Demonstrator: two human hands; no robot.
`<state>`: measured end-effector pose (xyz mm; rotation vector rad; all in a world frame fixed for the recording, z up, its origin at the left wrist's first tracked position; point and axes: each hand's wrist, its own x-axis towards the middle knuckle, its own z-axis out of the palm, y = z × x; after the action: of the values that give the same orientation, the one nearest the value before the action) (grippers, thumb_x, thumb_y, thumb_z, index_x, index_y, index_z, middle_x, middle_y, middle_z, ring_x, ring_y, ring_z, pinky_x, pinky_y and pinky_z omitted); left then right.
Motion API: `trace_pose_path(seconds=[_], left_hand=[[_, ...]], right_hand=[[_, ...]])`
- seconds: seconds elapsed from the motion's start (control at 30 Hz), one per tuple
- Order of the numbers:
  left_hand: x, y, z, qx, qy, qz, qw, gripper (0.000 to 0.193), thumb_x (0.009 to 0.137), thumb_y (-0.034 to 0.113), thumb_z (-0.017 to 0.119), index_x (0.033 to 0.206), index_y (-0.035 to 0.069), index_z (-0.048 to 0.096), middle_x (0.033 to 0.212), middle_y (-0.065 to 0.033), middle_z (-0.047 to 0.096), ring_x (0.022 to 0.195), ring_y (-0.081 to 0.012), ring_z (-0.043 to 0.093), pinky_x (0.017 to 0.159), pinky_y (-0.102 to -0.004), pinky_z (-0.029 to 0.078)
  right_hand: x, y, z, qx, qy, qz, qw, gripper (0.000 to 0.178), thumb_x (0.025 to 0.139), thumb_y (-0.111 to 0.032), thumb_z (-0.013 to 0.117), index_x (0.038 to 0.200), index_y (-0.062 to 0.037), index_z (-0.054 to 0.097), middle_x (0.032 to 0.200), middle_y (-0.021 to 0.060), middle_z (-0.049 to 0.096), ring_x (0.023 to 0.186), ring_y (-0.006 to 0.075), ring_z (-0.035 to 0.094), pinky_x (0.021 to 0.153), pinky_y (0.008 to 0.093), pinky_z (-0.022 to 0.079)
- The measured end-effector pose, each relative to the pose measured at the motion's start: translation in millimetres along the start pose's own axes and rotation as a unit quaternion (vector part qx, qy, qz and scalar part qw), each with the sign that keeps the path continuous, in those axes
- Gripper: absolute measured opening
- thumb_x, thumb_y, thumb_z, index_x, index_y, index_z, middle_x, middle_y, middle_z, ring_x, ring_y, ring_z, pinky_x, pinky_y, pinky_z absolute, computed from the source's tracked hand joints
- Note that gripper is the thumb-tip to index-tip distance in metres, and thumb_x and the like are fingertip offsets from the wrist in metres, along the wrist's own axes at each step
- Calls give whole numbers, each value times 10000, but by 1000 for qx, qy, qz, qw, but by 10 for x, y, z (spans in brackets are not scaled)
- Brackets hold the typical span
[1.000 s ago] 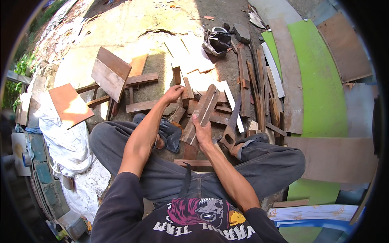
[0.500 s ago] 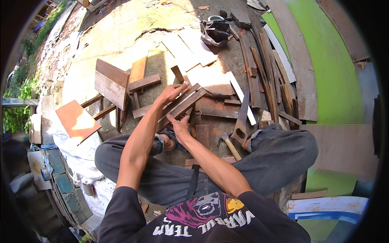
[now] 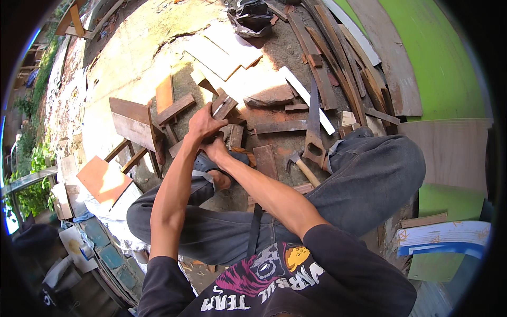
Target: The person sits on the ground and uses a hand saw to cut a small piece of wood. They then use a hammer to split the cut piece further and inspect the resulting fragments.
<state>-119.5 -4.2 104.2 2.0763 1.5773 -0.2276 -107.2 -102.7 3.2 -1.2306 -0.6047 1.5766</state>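
My left hand point(image 3: 205, 126) is closed around a piece made of narrow brown wooden strips point(image 3: 225, 107), with a pale band between the strips. The piece stands tilted in front of my left foot. My right hand point(image 3: 215, 148) is just below, its fingers curled at the lower part of the same piece and partly hidden. A short wooden block point(image 3: 236, 136) is close beside my right fingers. To the right, a handsaw point(image 3: 315, 148) lies with its blade pointing away, and a claw hammer point(image 3: 305, 170) with a wooden handle rests near my right foot.
Small wooden stands with board tops point(image 3: 133, 122) are at the left, beside an orange-brown board point(image 3: 104, 179). Long planks point(image 3: 338, 68) lie at the far right. A white strip point(image 3: 306, 99), a broken slab point(image 3: 270, 96) and a dark bag point(image 3: 250, 21) lie ahead.
The wooden piece has turned from lying slanted lengthwise to being seen more end-on. My right hand has moved left, close under my left hand. The view has shifted too.
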Motion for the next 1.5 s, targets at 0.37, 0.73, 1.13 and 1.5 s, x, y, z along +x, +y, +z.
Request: trace_pose_path(seconds=[0.37,0.73,1.13,1.5], left_hand=[[64,-156,-82,-41,-43,48,997,668,651,365,788,1148,-19,560,989,-269,678,944,-410,658,828,-450,520],[80,-333,1,-42,-13,95,995,738,620,340,811,1209,-5,530,998,-266,669,919,-416,649,824,-456,509],[37,-106,61,31,-3,56,998,862,653,435,808,1349,47,478,1101,-244,687,1041,-403,663,881,-456,528],[59,58,97,110,-1,25,994,778,683,602,803,1138,31,532,1056,-231,698,980,-395,681,810,-482,544]], right_hand=[[-82,-357,-142,31,-89,70,993,658,854,-235,747,1344,89,451,1325,210,584,1232,288,570,1038,382,446],[-3,-278,-86,-19,-93,123,988,795,838,-217,743,1440,81,317,1331,213,549,1114,263,603,783,381,552],[-73,-473,-147,28,-105,127,986,464,904,-198,677,1330,-107,518,1226,72,605,1060,178,599,740,359,558],[17,-336,-91,70,-114,131,982,452,969,-281,591,1390,-166,471,1270,29,591,1104,149,580,812,376,554]])
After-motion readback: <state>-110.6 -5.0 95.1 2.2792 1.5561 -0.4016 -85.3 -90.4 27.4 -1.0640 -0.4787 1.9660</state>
